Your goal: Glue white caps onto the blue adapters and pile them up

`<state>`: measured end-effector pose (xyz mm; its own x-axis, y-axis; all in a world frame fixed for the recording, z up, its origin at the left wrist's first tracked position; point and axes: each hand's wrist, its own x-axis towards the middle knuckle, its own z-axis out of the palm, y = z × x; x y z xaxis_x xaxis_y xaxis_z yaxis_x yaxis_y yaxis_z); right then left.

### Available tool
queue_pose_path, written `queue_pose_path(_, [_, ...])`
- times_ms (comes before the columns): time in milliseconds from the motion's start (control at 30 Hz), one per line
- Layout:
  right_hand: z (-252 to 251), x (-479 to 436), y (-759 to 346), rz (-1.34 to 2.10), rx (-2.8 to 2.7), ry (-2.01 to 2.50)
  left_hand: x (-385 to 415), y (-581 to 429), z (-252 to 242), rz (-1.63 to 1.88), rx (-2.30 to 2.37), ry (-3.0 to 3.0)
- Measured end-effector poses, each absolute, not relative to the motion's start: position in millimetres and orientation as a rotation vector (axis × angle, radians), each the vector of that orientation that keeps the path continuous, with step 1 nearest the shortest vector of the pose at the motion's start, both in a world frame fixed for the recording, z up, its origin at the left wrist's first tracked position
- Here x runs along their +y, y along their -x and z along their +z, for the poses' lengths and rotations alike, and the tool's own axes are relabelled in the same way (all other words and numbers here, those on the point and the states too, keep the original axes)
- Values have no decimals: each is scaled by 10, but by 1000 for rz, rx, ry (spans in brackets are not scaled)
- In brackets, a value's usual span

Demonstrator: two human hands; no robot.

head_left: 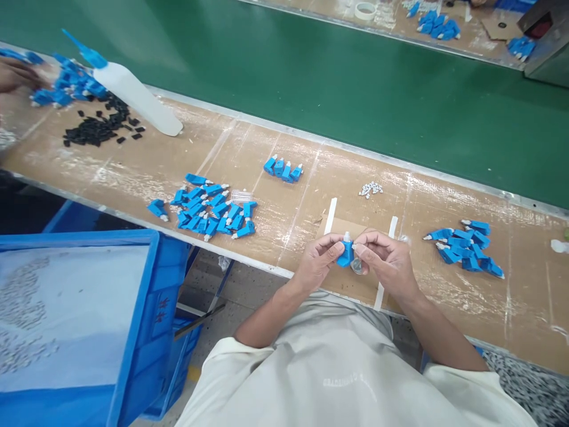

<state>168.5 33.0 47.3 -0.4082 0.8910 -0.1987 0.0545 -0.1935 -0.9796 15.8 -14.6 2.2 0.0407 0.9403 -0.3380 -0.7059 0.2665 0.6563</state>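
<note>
Head view: one pc in work, rest in groups

L hand (317, 260) pinches an angular blue plastic block w/ white tip (345, 257) above the brown cardboard-topped bench (338, 172), close to its near edge. R hand (387, 262) has fingers bent at its side; can't tell if gripping.

This pc seems unfinished. Loose similar blocks (220, 210) nr. near edge; four-block row (287, 171) nr. far edge. Can't tell which are done.

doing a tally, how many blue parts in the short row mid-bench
4, side by side: leftmost part, second part, third part, rightmost part, left of the white pieces. None looks hidden.
</note>
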Motion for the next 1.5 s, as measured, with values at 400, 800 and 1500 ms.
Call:
queue_pose_path(400, [472, 247, -1615, 1461, -1491, 1197, -172, -156, -36, 1422, 1016, -630])
queue_pose_path(800, [401, 348, -1686, 1774, -1245, 1193, -144, -74, 73, 1361, 936, -667])
queue_pose_path(1500, [512, 440, -1868, 1759, -1193, 1210, 250, 607, 120, 1314, 1447, -1267])
